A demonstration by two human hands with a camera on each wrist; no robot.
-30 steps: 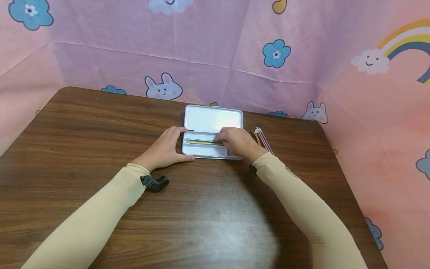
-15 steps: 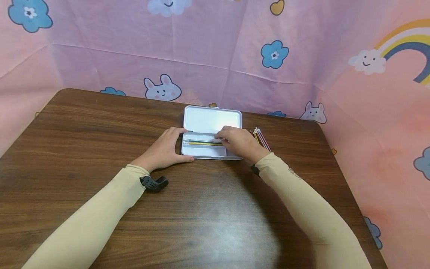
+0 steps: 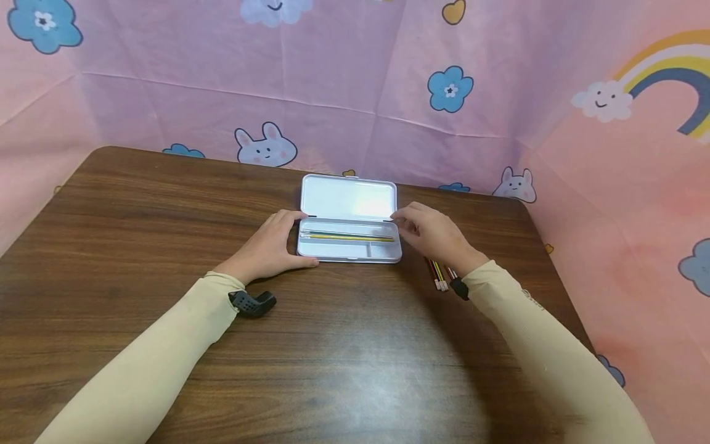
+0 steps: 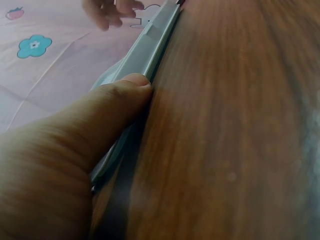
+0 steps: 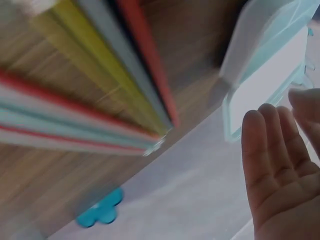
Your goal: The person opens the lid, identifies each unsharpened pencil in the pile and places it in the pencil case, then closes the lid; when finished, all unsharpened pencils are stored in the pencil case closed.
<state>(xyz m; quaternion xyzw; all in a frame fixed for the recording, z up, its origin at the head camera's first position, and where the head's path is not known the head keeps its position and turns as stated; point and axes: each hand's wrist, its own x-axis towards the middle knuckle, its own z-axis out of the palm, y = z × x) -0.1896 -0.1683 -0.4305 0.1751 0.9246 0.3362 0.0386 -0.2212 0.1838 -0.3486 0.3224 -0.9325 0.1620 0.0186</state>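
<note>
A white pencil case [image 3: 333,250] lies with its lid folded back at the rear of the table. In its long rear compartment are a few pencils [image 3: 355,237], one of them yellow. My left hand [image 3: 266,246] holds the case's left end, thumb along the front wall and fingers near the hinge. The left wrist view shows that thumb [image 4: 115,97] against the case's edge. My right hand [image 3: 435,231] hovers by the case's right rear corner with nothing in it, and its fingers [image 5: 255,145] look nearly straight in the right wrist view.
Several more pencils [image 3: 439,276] lie on the brown table [image 3: 333,345] under and beside the right hand, partly hidden by it. The right wrist view shows yellow, grey and red pencils [image 5: 100,55] up close. A pink patterned cloth [image 3: 344,80] hangs behind the table.
My right hand has come out of the case and moved right, uncovering the case's right end and the pencils inside. The left hand keeps its place on the case.
</note>
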